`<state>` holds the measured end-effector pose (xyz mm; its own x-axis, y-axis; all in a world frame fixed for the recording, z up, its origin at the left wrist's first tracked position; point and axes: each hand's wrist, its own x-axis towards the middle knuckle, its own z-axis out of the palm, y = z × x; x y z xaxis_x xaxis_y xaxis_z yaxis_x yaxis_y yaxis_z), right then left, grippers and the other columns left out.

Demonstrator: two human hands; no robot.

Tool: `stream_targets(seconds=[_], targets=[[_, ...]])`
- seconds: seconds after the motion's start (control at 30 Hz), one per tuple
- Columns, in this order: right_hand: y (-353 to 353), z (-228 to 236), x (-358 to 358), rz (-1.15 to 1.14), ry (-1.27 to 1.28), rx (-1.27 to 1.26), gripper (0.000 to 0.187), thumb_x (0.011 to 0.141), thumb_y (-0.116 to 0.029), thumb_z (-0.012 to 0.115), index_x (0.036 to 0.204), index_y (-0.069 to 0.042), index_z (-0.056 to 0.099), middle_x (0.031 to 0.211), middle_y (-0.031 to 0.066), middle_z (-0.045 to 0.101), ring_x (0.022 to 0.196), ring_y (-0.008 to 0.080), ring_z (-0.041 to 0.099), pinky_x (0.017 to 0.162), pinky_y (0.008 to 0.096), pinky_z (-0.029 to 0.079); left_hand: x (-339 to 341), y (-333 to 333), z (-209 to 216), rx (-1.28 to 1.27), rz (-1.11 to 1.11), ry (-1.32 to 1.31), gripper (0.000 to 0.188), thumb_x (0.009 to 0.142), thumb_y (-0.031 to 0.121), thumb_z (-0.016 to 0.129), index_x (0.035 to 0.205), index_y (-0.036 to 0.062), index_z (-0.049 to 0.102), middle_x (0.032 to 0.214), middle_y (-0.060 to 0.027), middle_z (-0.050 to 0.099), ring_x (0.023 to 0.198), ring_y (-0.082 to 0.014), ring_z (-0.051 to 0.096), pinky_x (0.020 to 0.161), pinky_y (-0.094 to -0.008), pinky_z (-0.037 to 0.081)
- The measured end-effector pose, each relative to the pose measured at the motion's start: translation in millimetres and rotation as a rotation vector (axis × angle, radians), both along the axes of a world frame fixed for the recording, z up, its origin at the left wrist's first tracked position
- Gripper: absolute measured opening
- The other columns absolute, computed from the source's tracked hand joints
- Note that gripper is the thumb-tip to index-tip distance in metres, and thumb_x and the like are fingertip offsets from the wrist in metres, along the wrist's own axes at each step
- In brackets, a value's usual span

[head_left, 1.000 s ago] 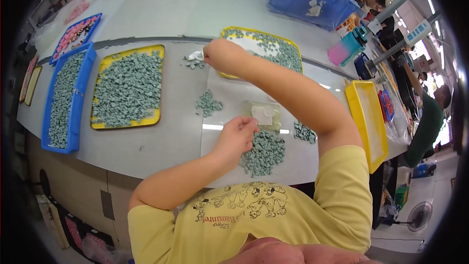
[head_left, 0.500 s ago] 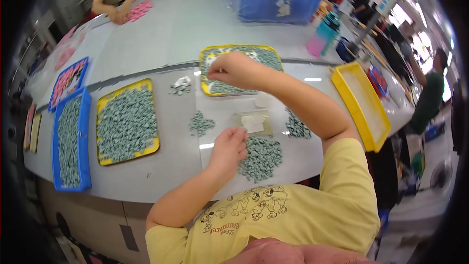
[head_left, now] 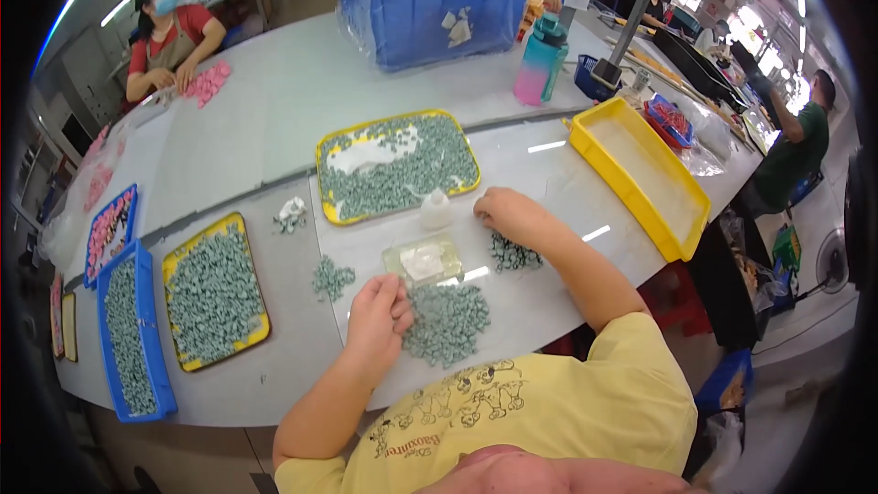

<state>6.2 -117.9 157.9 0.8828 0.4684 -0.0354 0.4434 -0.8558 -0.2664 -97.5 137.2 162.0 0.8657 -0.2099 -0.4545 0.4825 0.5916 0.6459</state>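
My left hand is closed, fingertips pinched together at the left edge of a heap of small grey-green pieces. What it holds, if anything, is too small to make out. With fingers curled into a pinch, my right hand is just above a darker heap of pieces; its fingertips hide any content. Between the hands lies a flat, pale greenish pad or box with white paper on it. Behind that stands a small white bottle. Farther back, a yellow tray holds many grey-green pieces.
Leftward are a small heap, crumpled white paper, a full yellow tray and a blue bin. A yellow tray lies right. Behind are a bottle and a blue crate. A co-worker handles pink pieces.
My right hand has come back from over the yellow tray to the dark heap at the right. The left hand stays pinched beside the main heap. The whole view has shifted.
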Motion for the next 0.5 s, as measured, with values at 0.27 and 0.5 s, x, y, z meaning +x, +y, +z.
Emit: stream_targets(seconds=[0.27, 0.5], targets=[[-44, 17, -15, -0.073, 0.044, 0.108, 0.015, 0.075, -0.006, 0.056, 0.088, -0.002, 0.06, 0.09, 0.0133, 0.055, 0.089, 0.0301, 0.053, 0.078, 0.0362, 0.045, -10, -47, 19, 0.025, -0.032, 0.02, 0.012, 0.091, 0.016, 0.046, 0.086, 0.006, 0.044, 0.075, -0.0011, 0.044, 0.056, -0.0075, 0.035, 0.045, -0.02, 0.029], [-69, 41, -43, 0.041, -0.02, 0.346, 0.014, 0.073, -0.006, 0.058, 0.086, -0.002, 0.06, 0.086, 0.0137, 0.056, 0.085, 0.0295, 0.055, 0.075, 0.0353, 0.045, -34, -86, 26, 0.045, -0.063, -0.031, 0.013, 0.091, 0.017, 0.047, 0.086, 0.0059, 0.044, 0.077, -0.0018, 0.045, 0.057, -0.0077, 0.035, 0.045, -0.0201, 0.029]])
